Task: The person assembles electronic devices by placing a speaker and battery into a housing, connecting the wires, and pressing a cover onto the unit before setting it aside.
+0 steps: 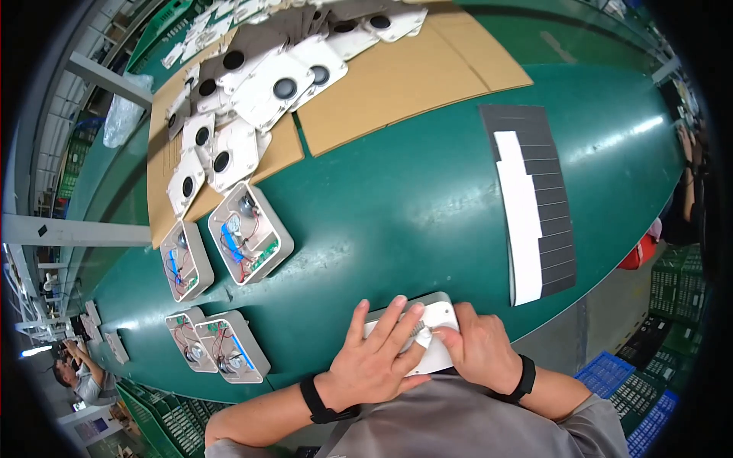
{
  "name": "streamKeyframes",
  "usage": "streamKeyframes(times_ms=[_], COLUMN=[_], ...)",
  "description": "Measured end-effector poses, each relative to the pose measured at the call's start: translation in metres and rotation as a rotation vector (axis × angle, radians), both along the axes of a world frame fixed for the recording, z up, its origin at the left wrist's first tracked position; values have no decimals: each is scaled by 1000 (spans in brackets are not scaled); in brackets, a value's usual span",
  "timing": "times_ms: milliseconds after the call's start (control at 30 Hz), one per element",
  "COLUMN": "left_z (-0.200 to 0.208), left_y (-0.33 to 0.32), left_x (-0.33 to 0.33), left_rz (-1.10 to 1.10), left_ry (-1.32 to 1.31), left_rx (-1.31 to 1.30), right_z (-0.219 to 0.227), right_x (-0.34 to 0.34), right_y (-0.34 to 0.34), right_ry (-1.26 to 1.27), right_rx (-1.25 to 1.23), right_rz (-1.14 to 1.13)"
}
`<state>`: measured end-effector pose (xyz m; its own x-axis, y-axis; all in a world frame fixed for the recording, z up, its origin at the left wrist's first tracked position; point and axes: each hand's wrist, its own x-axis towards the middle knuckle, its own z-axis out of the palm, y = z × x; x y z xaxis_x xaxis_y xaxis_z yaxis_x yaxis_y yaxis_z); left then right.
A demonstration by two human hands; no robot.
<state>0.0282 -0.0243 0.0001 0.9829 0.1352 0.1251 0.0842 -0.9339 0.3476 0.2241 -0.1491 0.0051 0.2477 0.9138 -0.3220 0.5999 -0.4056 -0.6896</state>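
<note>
In the head view, the white case (439,311) sits at the near edge of the green table (366,221), right in front of the person and under both hands. The left hand (374,355) lies across its face with fingers spread and loose, not clenched. The right hand (485,353) is at its right side, fingers bent and thumb laid on the face — whether it pinches the small pale piece (425,337) there, I cannot tell.

As far as it shows, the work looks partway along: the white case turns a flat face upward, so its inside is hidden, while the open housings (263,214) to the left still have wires and circuit boards exposed. None of those has a plate over it, and the plates (259,95) lie loose on the cardboard (405,91).

Counted: one white case in hand; four open housings, two farther off and two nearer; one dark sheet (553,202) of strips, with one white backing (519,229) on it; two black wristbands (317,401), one per wrist. At least ten plates with dark discs show — their overlap hides the exact number
</note>
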Motion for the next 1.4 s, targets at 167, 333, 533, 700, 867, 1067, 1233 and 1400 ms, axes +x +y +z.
streamKeyframes(times_ms=[167,333,533,700,867,1067,1233,1400], left_z=[0,3,8,0,1,49,24,2], left_y=[-3,14,101,125,80,48,124,137], left_x=[1,8,-61,-67,-27,-12,-3,0], left_rz=[92,279,1006,1127,1120,1075,928,903], left_ry=[-7,-414,-288,-175,-153,110,-199,-225], left_rx=[-61,-186,190,-19,-331,-638,171,-50], right_z=[5,14,-8,-16,43,59,35,20], right_x=[22,79,243,316,242,116,17,-54], right_y=[3,-16,-65,-48,54,236,351,379], right_ry=[253,319,546,756,481,-266,-372,-567], right_rx=[42,63,230,576,358,495,596,622], right_rz=[45,-239,-1011,-1257,-762,281,506,619])
